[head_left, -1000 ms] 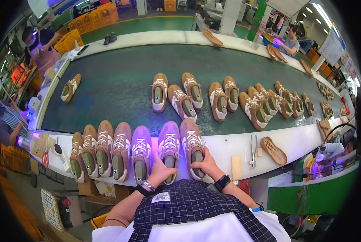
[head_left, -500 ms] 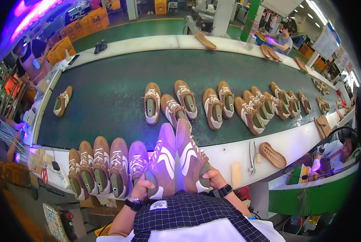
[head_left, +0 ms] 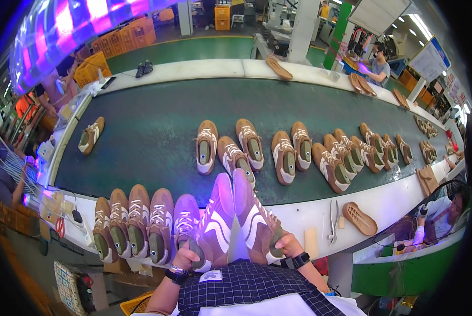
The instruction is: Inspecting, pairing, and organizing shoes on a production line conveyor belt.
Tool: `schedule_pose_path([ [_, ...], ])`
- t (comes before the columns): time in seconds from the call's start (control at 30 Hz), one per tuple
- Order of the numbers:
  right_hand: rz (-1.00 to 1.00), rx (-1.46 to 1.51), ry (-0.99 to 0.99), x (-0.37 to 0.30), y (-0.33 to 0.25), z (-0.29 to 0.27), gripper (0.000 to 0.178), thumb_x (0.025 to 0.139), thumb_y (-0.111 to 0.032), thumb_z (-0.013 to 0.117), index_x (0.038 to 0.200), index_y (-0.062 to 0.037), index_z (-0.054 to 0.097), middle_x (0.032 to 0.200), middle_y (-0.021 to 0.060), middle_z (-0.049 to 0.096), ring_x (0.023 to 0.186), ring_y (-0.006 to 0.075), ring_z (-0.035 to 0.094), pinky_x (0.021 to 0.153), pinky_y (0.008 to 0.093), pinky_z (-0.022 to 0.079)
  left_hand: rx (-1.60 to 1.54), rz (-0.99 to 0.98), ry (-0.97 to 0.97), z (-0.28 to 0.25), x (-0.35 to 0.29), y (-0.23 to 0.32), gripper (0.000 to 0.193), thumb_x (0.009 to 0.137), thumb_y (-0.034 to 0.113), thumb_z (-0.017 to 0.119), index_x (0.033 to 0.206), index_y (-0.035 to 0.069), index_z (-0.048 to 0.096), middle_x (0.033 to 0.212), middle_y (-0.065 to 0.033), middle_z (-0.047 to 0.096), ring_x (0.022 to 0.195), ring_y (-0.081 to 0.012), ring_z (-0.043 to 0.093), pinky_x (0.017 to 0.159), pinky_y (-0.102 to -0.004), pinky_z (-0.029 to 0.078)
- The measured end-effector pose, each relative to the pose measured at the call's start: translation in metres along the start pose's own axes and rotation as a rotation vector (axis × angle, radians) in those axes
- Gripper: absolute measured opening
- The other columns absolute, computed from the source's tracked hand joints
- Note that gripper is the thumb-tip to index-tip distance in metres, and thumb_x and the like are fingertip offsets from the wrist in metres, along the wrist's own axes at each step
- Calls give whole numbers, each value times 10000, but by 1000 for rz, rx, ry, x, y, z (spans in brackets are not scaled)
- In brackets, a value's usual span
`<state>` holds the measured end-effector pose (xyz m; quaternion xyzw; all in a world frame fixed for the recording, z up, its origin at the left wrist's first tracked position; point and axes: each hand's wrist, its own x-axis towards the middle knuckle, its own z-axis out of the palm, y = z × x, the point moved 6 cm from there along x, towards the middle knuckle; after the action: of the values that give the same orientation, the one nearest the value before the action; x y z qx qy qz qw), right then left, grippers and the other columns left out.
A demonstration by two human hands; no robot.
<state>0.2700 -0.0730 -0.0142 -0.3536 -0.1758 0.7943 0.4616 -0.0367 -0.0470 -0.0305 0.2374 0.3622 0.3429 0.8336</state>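
Note:
I hold a pair of brown sneakers side by side in front of my apron, toes pointing up and away. My left hand (head_left: pixel 186 257) is closed around the heel of the left sneaker (head_left: pixel 215 231), thumb on the olive-green insert in its opening. Around the heel of the right sneaker (head_left: pixel 252 234), my right hand (head_left: pixel 290 245) is closed the same way. White curved stripes show on their facing sides, and their toes nearly meet under purple light. Just left of my left hand, a row of similar sneakers (head_left: pixel 160 224) stands on the white ledge (head_left: pixel 283 216).
Beyond the ledge runs a dark green conveyor belt (head_left: pixel 157 105) carrying several more sneakers (head_left: pixel 284 158). Pincers (head_left: pixel 333 224), a beige block (head_left: pixel 311 243) and a brown sole (head_left: pixel 360 218) lie to the right. Red scissors (head_left: pixel 60 227) lie at left. Co-workers sit on both sides.
My view has tilted up, so the scene sits lower and more of the purple-lit strip shows at top left. Both hands keep their grip on the sneakers, which remain together.

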Motion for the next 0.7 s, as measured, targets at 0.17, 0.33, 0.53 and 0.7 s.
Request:
schedule_pose_path([
  [0.17,-15,52,-21,-3,-1,-7,922,468,-35,637,1356,39,401,1135,112,583,973,229,606,875,312,476,33,26,25,9,-6,8,687,502,59,616,1180,19,509,939,-55,597,808,-207,590,731,-291,481],
  [0.33,14,23,-117,-7,-2,-9,942,508,-37,657,1397,3,350,1205,73,533,1058,215,546,930,296,428,44,41,41,24,-14,14,701,487,52,614,1177,15,496,948,-61,595,816,-210,590,732,-291,482],
  [0.53,-18,4,-76,-14,-13,-4,1071,469,-31,676,1458,-23,265,1269,75,514,1105,200,529,958,282,411,42,48,-50,26,-10,16,852,470,29,626,1300,11,434,981,-61,588,830,-191,585,700,-280,484],
  [0.7,-237,-145,-127,-24,-51,30,1098,459,-39,693,1467,-40,257,1359,86,456,1223,224,481,1052,318,350,91,194,-34,48,-16,41,949,463,34,662,1371,19,387,1062,-75,573,914,-205,578,786,-301,482],
])
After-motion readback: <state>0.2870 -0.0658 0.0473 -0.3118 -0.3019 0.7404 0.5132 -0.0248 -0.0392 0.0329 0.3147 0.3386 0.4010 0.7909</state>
